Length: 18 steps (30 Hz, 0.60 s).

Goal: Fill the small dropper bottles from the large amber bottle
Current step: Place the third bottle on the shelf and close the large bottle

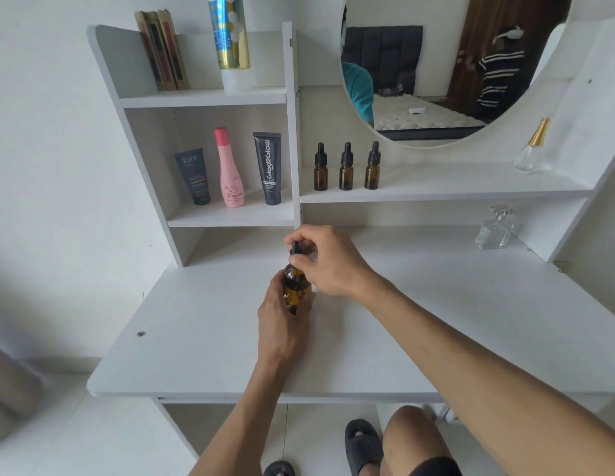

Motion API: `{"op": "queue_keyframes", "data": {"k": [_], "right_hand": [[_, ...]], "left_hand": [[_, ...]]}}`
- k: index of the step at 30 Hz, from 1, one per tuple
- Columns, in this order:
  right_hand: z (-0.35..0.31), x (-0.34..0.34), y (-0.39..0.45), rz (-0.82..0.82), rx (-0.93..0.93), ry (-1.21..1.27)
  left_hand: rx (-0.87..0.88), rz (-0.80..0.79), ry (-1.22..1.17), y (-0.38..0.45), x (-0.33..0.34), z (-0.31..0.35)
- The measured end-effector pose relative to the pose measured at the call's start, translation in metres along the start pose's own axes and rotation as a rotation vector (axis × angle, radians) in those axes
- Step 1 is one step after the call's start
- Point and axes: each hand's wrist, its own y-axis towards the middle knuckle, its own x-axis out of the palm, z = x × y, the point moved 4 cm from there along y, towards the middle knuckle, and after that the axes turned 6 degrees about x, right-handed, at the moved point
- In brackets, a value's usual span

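L hand grips amber bottle, R hand pinches dropper cap

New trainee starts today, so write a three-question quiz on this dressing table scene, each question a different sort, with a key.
1. True or false: the left hand grips the big amber bottle round its body.
2. How many small dropper bottles stand on the shelf under the mirror?
3. The right hand pinches the big bottle's: A) base B) black dropper cap C) label

Key: 1 true; 2 three; 3 B
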Motion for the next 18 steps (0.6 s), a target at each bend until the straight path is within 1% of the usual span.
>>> {"op": "queue_keyframes", "data": {"k": [3,7,12,18], "right_hand": [[-0.0003,-0.0019,0.0011,0.033,0.001,-0.021],[-0.0002,-0.0034,0.0027,0.013,0.002,-0.006],[0.0011,-0.0017,0.0032,0.053,0.000,-0.016],[0.0017,-0.0030,0.0028,0.025,0.001,0.007]], "left_hand": [[-0.014,-0.008,-0.014,-0.0010,0.0003,0.0019],[-0.009,-0.005,-0.018,-0.0006,-0.0004,0.0038],[-0.019,-0.007,-0.019,-0.0012,-0.0007,0.0041],[-0.021,-0.006,-0.011,-0.0003,0.0003,0.0020]]}}
